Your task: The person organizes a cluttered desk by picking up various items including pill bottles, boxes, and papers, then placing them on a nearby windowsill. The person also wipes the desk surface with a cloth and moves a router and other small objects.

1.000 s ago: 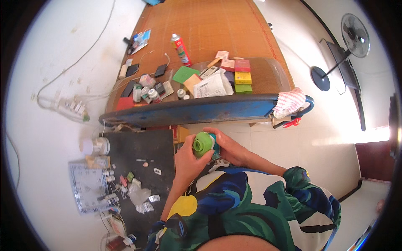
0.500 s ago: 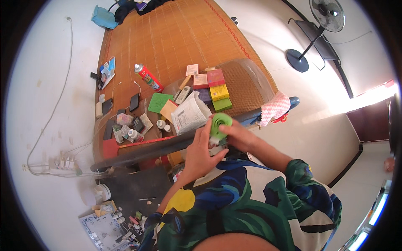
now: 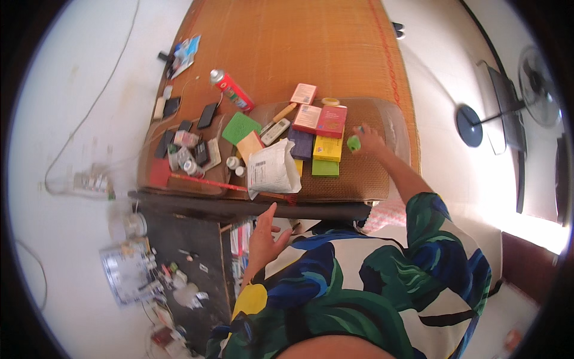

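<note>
My right hand (image 3: 372, 143) reaches out over the right part of the brown woven pad, its fingers closed round a small green roll-like item (image 3: 354, 143). Part of that item is covered by the fingers, and the hand is slightly blurred. Just to its left are a yellow box (image 3: 327, 148), a green box (image 3: 325, 168) and a dark red box (image 3: 332, 121). My left hand (image 3: 266, 239) hovers at the near edge, fingers spread, holding nothing. Beyond its fingertips lies a white mailing bag (image 3: 272, 170).
Left of the bag are a green square (image 3: 241, 128), a white remote (image 3: 275, 131), white bottles (image 3: 192, 168) and a phone (image 3: 207, 115). A red spray can (image 3: 232, 90) lies behind them. A dark rail (image 3: 239, 208) borders the near side; a fan (image 3: 538, 84) stands at the right.
My hands have parted. The right one carried the green item forward and right over the pad; the left let go and dropped back slightly. The view has shifted too.
</note>
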`<state>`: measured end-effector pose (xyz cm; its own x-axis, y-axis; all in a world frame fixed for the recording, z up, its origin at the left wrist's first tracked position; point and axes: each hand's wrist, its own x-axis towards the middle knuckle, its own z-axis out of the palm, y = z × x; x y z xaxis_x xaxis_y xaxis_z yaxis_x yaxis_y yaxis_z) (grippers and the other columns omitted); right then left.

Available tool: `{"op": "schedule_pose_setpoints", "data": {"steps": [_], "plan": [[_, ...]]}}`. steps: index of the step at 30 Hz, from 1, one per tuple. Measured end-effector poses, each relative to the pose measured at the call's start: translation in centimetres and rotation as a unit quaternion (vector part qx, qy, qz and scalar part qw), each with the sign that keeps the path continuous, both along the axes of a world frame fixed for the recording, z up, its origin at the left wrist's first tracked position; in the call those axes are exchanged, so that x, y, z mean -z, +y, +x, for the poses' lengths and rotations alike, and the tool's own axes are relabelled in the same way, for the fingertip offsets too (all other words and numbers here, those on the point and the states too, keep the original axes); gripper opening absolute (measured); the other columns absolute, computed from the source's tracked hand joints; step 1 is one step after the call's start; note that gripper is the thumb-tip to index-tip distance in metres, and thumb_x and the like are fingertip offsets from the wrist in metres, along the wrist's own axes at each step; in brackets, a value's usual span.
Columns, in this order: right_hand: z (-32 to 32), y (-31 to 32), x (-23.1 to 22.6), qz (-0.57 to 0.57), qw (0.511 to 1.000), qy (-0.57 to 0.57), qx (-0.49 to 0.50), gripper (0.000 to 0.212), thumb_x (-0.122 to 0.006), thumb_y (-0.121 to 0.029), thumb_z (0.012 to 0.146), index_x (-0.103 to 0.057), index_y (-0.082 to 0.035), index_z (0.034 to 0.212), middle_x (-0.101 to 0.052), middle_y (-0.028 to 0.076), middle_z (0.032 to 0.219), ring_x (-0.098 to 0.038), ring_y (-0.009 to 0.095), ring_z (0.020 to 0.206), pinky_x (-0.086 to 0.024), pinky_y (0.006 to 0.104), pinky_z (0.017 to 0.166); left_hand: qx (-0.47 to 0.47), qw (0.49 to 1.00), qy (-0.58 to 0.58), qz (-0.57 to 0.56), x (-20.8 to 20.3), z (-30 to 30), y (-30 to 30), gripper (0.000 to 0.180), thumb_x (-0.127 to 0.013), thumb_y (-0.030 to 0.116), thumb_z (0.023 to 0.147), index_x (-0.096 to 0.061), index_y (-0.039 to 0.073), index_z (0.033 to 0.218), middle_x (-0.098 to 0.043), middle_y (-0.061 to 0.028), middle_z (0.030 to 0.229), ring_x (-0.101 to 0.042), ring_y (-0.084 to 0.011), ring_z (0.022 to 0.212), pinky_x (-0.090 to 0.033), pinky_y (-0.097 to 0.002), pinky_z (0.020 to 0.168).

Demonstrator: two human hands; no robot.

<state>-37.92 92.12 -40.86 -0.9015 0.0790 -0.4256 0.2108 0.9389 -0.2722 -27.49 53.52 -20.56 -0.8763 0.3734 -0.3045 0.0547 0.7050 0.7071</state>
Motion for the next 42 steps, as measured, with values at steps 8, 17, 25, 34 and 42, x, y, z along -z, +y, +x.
{"op": "schedule_pose_setpoints", "data": {"steps": [8,17,25,34,42], "plan": [[1.9,-4.7,3.7,0.053,0.996,0.001,-0.067,0.096,-0.076,-0.035,0.069,-0.019,-0.022,0.144,-0.013,0.011,0.15,-0.021,0.045,0.132,-0.038,0.0619,0.094,-0.138,0.989,-0.06,-0.007,1.2,5.5,-0.1,0.069,-0.069,0.024,0.078,-0.036,0.011,0.137,-0.049,-0.0145,0.125,-0.065,-0.0207,0.082,-0.051,-0.0313,0.068],[-9.3,3.9,6.6,-0.108,0.961,0.041,-0.251,0.044,-0.058,-0.036,0.083,-0.061,-0.004,0.114,-0.06,0.017,0.115,-0.058,0.03,0.105,-0.044,0.0393,0.091,-0.198,0.979,0.013,-0.038,0.1,11.6,-2.5,0.06,-0.06,0.033,0.083,-0.039,0.013,0.135,-0.052,-0.0165,0.12,-0.059,-0.0328,0.094,-0.049,-0.0394,0.08],[-8.7,-17.2,-15.6,-0.382,0.858,0.308,-0.152,0.032,-0.053,-0.018,0.092,-0.056,0.004,0.116,-0.061,0.014,0.111,-0.058,0.025,0.103,-0.044,0.033,0.089,-0.31,0.945,0.081,-0.06,1.6,25.4,-8.1,0.053,-0.059,0.035,0.085,-0.045,0.012,0.131,-0.058,-0.0161,0.113,-0.061,-0.0329,0.091,-0.05,-0.0396,0.079],[26.6,-45.0,-17.0,-0.407,0.765,0.015,-0.499,0.026,-0.055,-0.016,0.085,-0.061,-0.005,0.108,-0.065,0.011,0.103,-0.062,0.024,0.097,-0.047,0.0351,0.085,-0.467,0.883,0.036,-0.029,3.2,45.0,-14.7,0.054,-0.06,0.039,0.085,-0.047,0.01,0.128,-0.058,-0.0181,0.112,-0.057,-0.0345,0.098,-0.047,-0.0416,0.084],[42.2,-52.3,-12.5,-0.258,0.56,-0.19,-0.764,0.032,-0.057,-0.028,0.087,-0.057,-0.01,0.113,-0.065,0.012,0.106,-0.063,0.028,0.091,-0.05,0.0368,0.078,-0.626,0.78,0.008,-0.011,5.5,56.7,-15.2,0.053,-0.067,0.037,0.08,-0.05,0.015,0.126,-0.063,-0.0101,0.106,-0.065,-0.023,0.073,-0.051,-0.0353,0.068]]}}
